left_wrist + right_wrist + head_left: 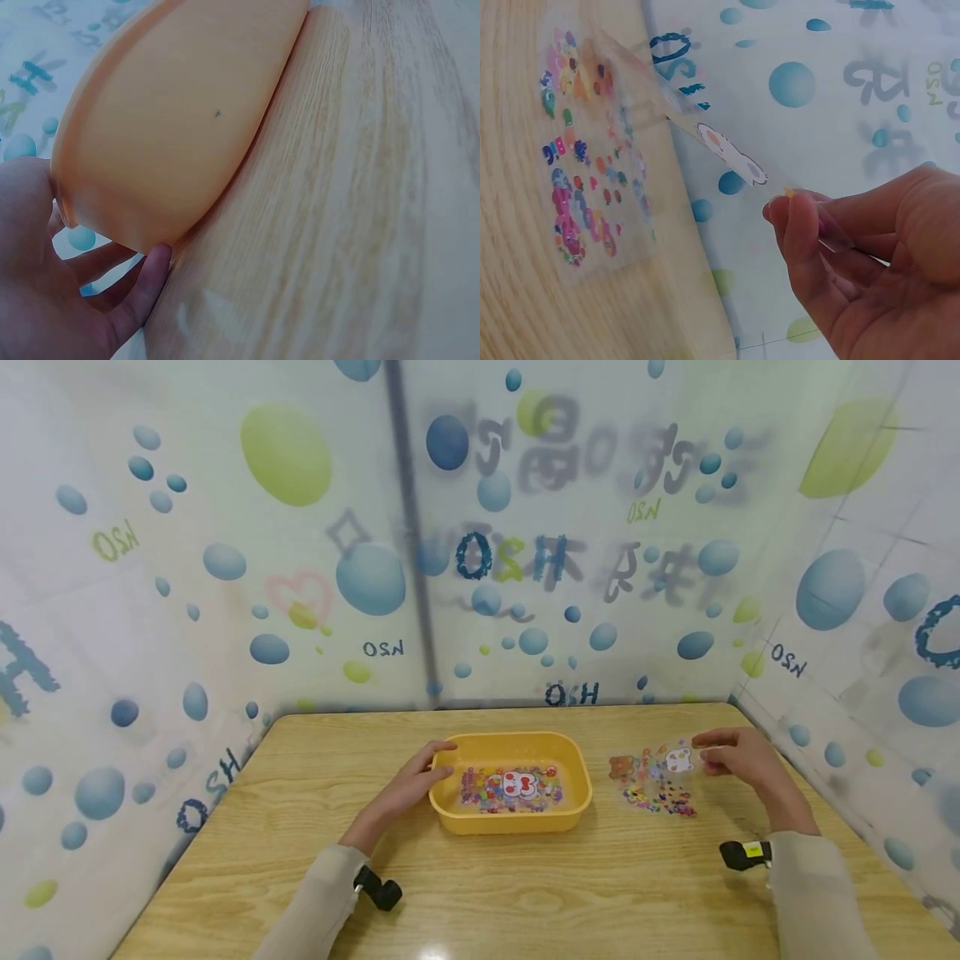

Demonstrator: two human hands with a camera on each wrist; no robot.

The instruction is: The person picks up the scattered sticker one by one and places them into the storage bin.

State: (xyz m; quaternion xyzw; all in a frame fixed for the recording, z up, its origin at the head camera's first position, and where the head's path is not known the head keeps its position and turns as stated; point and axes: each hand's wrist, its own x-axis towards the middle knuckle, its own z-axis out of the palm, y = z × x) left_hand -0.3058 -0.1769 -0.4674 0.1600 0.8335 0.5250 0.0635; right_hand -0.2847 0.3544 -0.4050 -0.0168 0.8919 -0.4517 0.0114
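Note:
My left hand (408,783) holds the left end of a yellow plastic basin (510,824). In the left wrist view, the fingers (154,281) wrap the basin's end, one fingertip near its lower edge. A clear sticker sheet with a white cartoon face (518,785) and many small coloured pictures lies inside. To the right of the basin, my right hand (741,762) pinches a clear sticker sheet (731,154) between thumb and fingertips. It is tilted up and bears a white animal face. More clear sheets with coloured stickers (660,799) lie flat below it on the table.
The wooden table (480,893) reaches back to a pale curtain (525,643) printed with blue and green dots. Similar curtains hang at both sides. A black wrist camera (377,889) sits on the left sleeve, another camera (742,855) on the right.

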